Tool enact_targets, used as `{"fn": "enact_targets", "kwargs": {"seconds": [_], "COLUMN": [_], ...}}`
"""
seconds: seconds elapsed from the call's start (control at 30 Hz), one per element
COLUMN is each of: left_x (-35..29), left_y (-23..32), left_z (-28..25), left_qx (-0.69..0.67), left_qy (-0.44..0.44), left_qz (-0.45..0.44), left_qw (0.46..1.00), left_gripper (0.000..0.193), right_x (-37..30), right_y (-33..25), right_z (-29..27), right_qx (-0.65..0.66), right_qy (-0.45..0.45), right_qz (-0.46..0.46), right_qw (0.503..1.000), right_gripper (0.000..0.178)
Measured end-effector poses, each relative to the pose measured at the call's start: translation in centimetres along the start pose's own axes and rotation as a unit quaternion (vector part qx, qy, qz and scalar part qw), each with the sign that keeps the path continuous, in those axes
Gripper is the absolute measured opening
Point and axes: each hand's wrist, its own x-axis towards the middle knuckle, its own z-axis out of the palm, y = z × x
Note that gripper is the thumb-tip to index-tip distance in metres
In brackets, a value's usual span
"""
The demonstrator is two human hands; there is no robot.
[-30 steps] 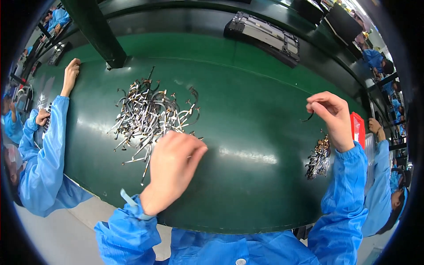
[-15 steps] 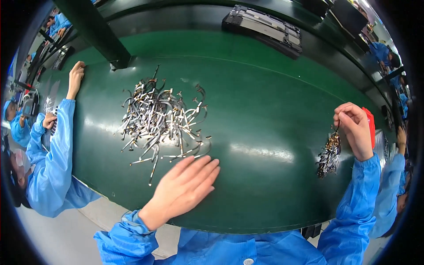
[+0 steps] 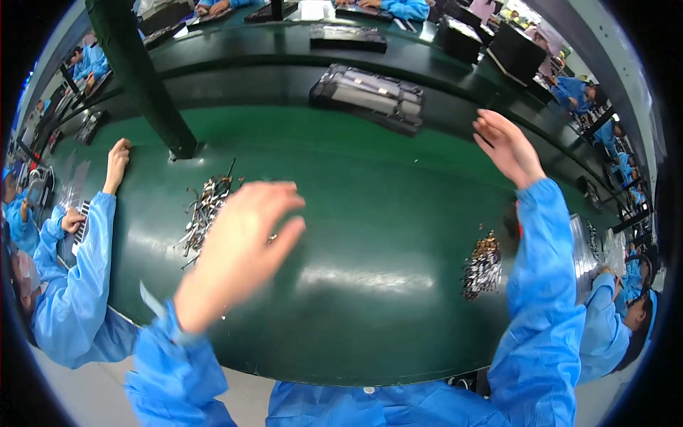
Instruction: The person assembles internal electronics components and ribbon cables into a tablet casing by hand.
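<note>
A heap of small black-and-silver flat flex cables (image 3: 204,208) lies on the green table at left, partly hidden by my left hand (image 3: 245,231). That hand is blurred, raised over the heap, its thumb apart from the fingers and nothing visible in it. My right hand (image 3: 509,149) is lifted above the far right of the table, fingers stretched out and holding nothing. Nearer than it, a smaller, tighter bunch of the same cables (image 3: 484,267), with coppery ends, rests on the table beside my right sleeve.
Black trays with grey parts (image 3: 370,96) stand on the raised ledge beyond the green table (image 3: 356,213). A dark green post (image 3: 142,78) rises at the far left. Co-workers in blue sit on both sides, one with a forearm (image 3: 103,228) on the table. Something red (image 3: 520,219) shows behind my right sleeve.
My right hand has let go of a cable at the small bunch and moved up and away. My left hand has risen from the tabletop over the heap. The view has tilted up.
</note>
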Motion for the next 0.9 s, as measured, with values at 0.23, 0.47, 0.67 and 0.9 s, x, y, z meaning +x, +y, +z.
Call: {"fn": "enact_targets", "kwargs": {"seconds": [0.23, 0.47, 0.67, 0.9], "left_x": [16.7, 25.4, 22.2, -0.3], "left_y": [-12.4, -16.6, -8.5, 10.1], "left_z": [5.6, 13.6, 10.1, 7.9], "left_qx": [0.007, 0.039, -0.416, -0.600], "left_qy": [0.053, 0.010, -0.071, -0.132], "left_qz": [-0.149, -0.352, -0.410, -0.489], "left_qw": [0.987, 0.935, 0.809, 0.619], "left_gripper": [0.046, 0.057, 0.036, 0.038], "right_x": [11.9, 16.3, 15.6, 5.9], "right_y": [8.2, 9.6, 6.6, 5.3], "right_z": [-0.1, 5.5, -1.0, 2.6], "right_qx": [-0.145, 0.107, -0.050, -0.126], "right_qy": [0.029, 0.094, -0.028, -0.320], "right_qz": [-0.034, -0.013, -0.001, 0.093], "right_qw": [0.988, 0.990, 0.998, 0.934], "right_gripper": [0.023, 0.017, 0.021, 0.014]}}
